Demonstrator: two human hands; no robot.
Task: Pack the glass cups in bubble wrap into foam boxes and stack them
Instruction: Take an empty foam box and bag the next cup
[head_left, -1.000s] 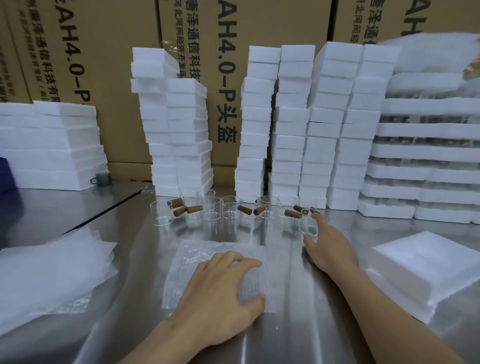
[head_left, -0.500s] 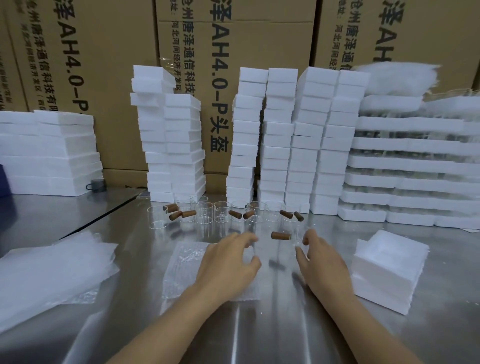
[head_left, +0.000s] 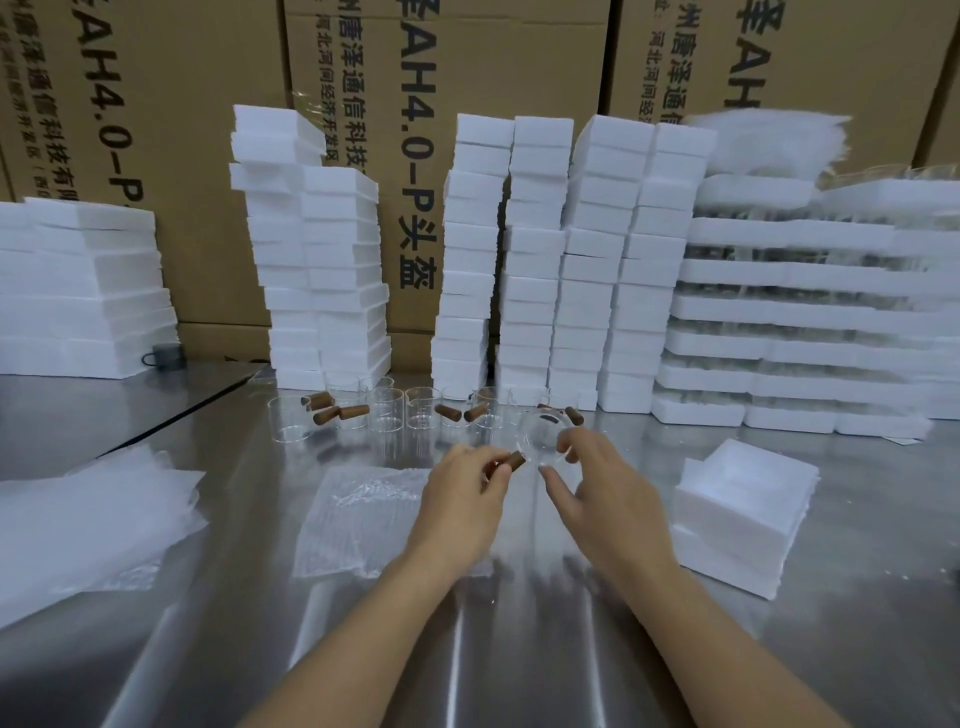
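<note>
1 cup held; perhaps 8 cups behind.

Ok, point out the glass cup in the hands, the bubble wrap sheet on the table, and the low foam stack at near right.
glass cup (head_left: 543, 435): head view, clear side wall.
bubble wrap sheet (head_left: 358, 514): head view, bare middle.
low foam stack (head_left: 753, 483): head view, top face.

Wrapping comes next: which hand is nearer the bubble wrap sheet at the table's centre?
Left. The left hand overlaps the right edge of the bubble wrap sheet; the right hand is further right, clear of it.
</note>
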